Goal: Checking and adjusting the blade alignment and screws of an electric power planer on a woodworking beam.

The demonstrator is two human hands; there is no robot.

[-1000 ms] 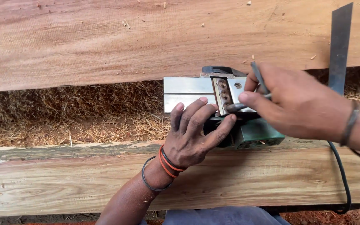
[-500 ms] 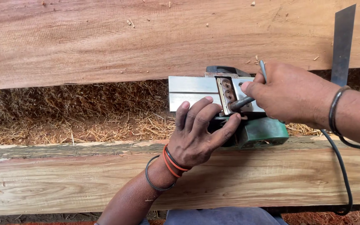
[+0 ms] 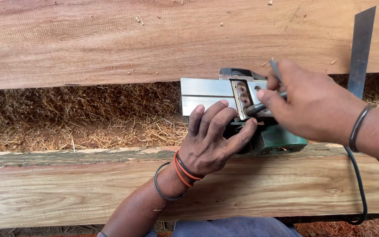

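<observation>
Two long wooden planks are seen running left to right: a reddish upper plank (image 3: 110, 39) and a paler lower plank (image 3: 66, 188), with a gap between them filled with wood shavings (image 3: 66, 118)

An electric planer (image 3: 242, 114) is laid upside down across the gap, metal sole facing up, green body resting against the top edge of the lower plank. Blade slot is exposed near the middle of the sole

Left hand (image 3: 213, 140) is pressed on the planer from below, fingers spread over the sole edge and the green housing, thumb toward the right; the tool is held steady, not lifted. Orange and black bands are worn on that wrist

Right hand (image 3: 308, 105) is clenched around a small metal wrench (image 3: 268, 103), its tip set at the blade slot. A dark bangle is worn on the right wrist

A black power cord (image 3: 359, 184) is seen hanging down over the lower plank at right. A flat steel square (image 3: 360, 48) is lying on the upper plank, top right, well apart from both hands
</observation>
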